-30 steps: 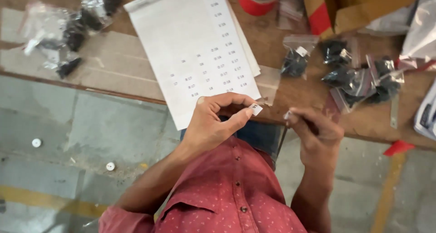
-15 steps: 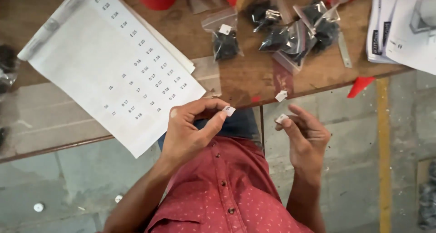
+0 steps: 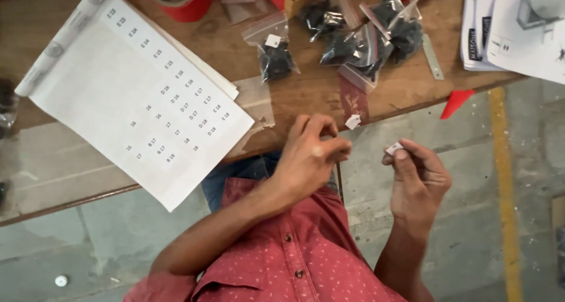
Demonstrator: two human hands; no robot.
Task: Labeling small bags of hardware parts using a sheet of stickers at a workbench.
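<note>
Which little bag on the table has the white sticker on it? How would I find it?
Start at the big white sheet on the wooden table. Just right of its far corner lies one small clear bag of black parts, apart from the heap of bags further right. It alone shows a white square sticker near its top.
</note>
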